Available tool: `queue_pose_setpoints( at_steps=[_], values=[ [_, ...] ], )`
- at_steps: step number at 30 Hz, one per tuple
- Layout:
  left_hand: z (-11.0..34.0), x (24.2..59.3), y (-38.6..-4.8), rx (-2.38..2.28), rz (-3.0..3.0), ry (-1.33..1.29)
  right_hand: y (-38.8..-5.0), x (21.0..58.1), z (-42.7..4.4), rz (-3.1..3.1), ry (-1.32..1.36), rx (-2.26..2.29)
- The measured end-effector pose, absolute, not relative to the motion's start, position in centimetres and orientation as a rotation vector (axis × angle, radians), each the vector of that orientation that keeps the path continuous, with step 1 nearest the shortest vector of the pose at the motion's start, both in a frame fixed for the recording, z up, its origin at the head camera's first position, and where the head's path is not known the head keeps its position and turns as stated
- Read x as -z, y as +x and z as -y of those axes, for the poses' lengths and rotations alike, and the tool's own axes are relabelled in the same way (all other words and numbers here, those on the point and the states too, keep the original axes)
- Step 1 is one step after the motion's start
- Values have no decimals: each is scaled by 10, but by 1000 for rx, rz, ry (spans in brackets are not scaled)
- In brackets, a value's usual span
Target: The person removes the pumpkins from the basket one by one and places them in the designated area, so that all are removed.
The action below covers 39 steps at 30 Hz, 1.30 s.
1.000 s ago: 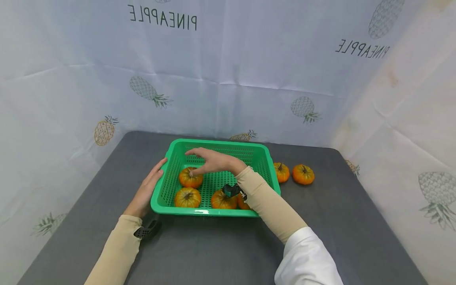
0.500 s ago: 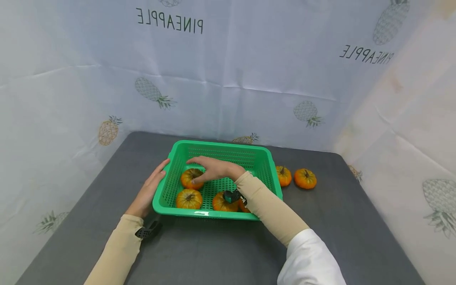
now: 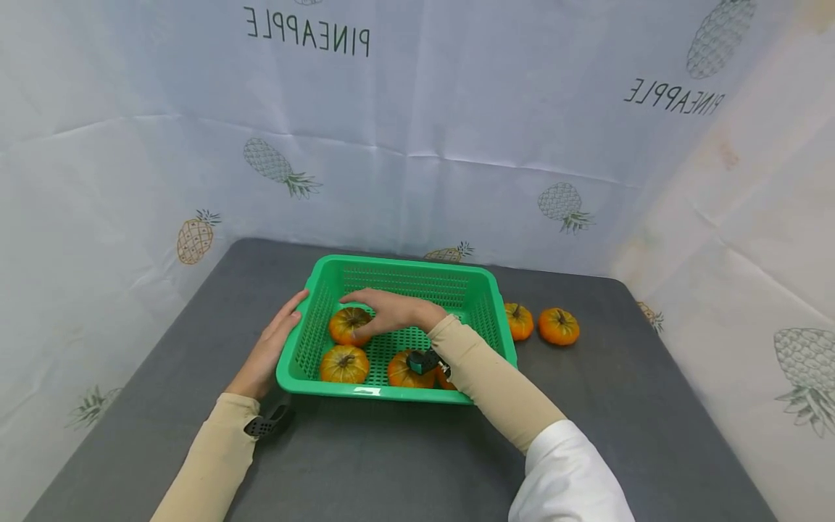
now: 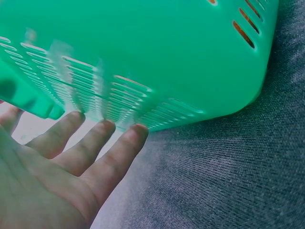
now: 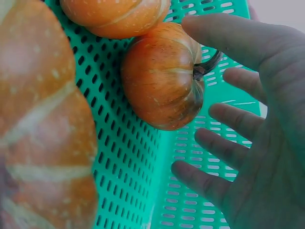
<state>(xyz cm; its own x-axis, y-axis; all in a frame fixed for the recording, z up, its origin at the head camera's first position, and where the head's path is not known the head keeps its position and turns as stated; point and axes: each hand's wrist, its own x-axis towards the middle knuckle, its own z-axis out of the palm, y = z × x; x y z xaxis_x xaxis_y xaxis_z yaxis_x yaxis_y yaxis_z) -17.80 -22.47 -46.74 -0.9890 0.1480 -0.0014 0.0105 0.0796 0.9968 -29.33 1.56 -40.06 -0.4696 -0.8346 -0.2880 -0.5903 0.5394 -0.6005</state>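
A green plastic basket (image 3: 391, 394) with slotted walls holds several small orange pumpkins. My left hand (image 3: 267, 351) lies along the basket's left side; in the left wrist view its straight fingers (image 4: 121, 155) reach to the slotted wall. Inside the basket, my right hand (image 3: 396, 310) is spread over the back-left pumpkin (image 3: 348, 324). From the right wrist view, the thumb is at that pumpkin (image 5: 159, 78), and the other fingers are loosely extended past its stem. Whether the thumb touches it is unclear. A second pumpkin (image 3: 344, 365) sits just in front.
Another pumpkin (image 3: 403, 371) and a mostly hidden one (image 3: 445, 380) lie under the right wrist, at the basket's front. Two more pumpkins, one (image 3: 520, 322) beside the basket and one (image 3: 558, 327) farther right, rest on the dark grey table (image 3: 365, 464). Pineapple-print cloth (image 3: 391, 109) hangs behind.
My right hand has come down slightly, closer around the back-left pumpkin. The left hand keeps its place at the basket's side, and the whole view has shifted a little.
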Motion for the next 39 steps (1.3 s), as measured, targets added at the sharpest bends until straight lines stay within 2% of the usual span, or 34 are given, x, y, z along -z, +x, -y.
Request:
queue_pose_setpoints(
  at_steps=[15, 32, 39],
  values=[
    [227, 470, -179, -2055, -2227, 195, -294, 406, -13, -2190, -1218, 493],
    [226, 468, -178, -2042, -2254, 173, -293, 407, -12, -2241, -1124, 489],
    [227, 468, -178, -2045, -2248, 178, -294, 407, -13, -2201, -1188, 441]
  ],
)
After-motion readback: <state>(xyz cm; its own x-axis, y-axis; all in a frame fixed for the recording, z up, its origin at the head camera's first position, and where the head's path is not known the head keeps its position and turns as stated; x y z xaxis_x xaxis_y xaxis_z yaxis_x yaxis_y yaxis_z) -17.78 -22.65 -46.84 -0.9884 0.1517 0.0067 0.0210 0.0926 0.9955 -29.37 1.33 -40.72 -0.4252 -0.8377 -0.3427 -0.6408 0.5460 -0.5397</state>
